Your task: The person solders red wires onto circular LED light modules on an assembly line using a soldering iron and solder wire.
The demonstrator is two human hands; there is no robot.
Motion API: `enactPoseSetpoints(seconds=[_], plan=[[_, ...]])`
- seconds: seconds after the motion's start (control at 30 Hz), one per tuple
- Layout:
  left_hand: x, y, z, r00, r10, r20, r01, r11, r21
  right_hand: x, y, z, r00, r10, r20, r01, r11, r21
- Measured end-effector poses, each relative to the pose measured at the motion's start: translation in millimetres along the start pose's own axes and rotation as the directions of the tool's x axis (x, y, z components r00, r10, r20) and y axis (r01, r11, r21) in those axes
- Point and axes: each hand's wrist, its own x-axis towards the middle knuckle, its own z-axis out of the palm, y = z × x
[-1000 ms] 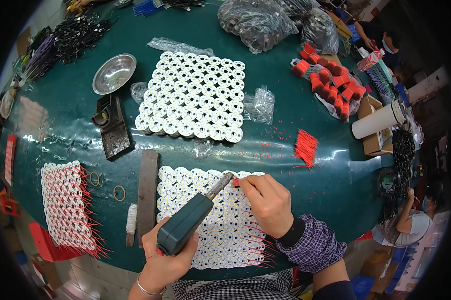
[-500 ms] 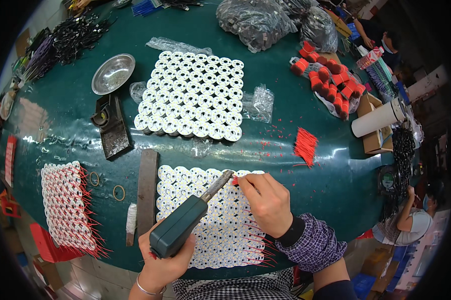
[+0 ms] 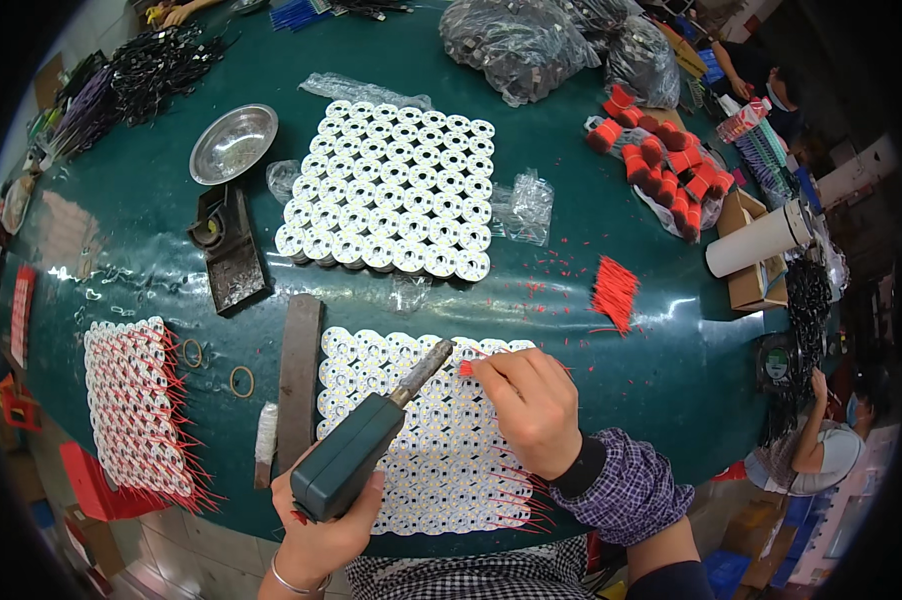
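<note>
My left hand (image 3: 321, 535) grips a grey-green soldering iron (image 3: 356, 452) whose metal tip (image 3: 437, 352) points up and right over a sheet of round white LED boards (image 3: 411, 430). My right hand (image 3: 531, 405) pinches a short red wire (image 3: 467, 368) just right of the tip, near the sheet's top edge. Red wires stick out from the boards along the sheet's right and lower side. My right forearm wears a checked sleeve cover.
A second sheet of round boards (image 3: 391, 190) lies further back, another with red wires (image 3: 131, 410) at left. A metal bar (image 3: 299, 380), soldering stand (image 3: 226, 250), steel bowl (image 3: 233, 143), bundle of red wires (image 3: 613, 292), red spools (image 3: 666, 170) and bagged parts (image 3: 516, 40) surround them. Other people sit at right.
The iron's tip and my right hand with the red wire have shifted slightly left along the sheet's top row. The view has tilted a little.
</note>
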Motion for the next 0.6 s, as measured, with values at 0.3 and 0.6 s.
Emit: enactPoseSetpoints(seconds=[0.3,0.6], plan=[[4.0,3.2,-2.2,0.991,-0.036,0.132,0.033,0.999,0.024,-4.1,1.4,6.9,0.999,0.031,0.032,-0.031,1.000,0.003],[3.3,1.9,-3.7,0.978,-0.114,0.175,0.108,0.993,0.043,-3.7,1.1,7.8,0.999,0.032,0.035,-0.031,0.999,-0.006]])
